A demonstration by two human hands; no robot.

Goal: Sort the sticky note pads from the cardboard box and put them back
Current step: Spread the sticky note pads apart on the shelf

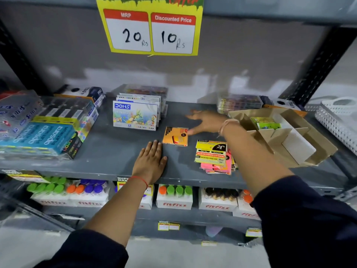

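Grey metal shelf (119, 151) spans the frame centre; yellow price sign (149, 26) hangs at top centre, handwritten 20 Rs and 10 Rs.

Cardboard box (301, 136) with dividers sits tilted at right of the shelf. One green sticky note pad (265, 122) lies in its upper compartment; the other compartments in view hold nothing I can make out.

Left of frame: stacked Apsara Platinum packs (44, 136). Centre rear: DOMS oil pastel boxes (135, 115), standing upright in a row.

Lower centre-right: pile of sticky note pads (214, 155), yellow on top, pink beneath, lying just left of the box.

Orange sticky note pad (175, 136) lies flat at shelf centre, apart from the pile.

Right hand (206, 122): fingers spread open, gripping nothing, one fingertip touching the orange pad's upper right edge.

Left hand (150, 161): palm down, flat on the shelf, fingers extended together, holding nothing, just beside the orange pad's lower left corner.

Lower shelf: Fitfizz bottles (173, 198) in cartons.
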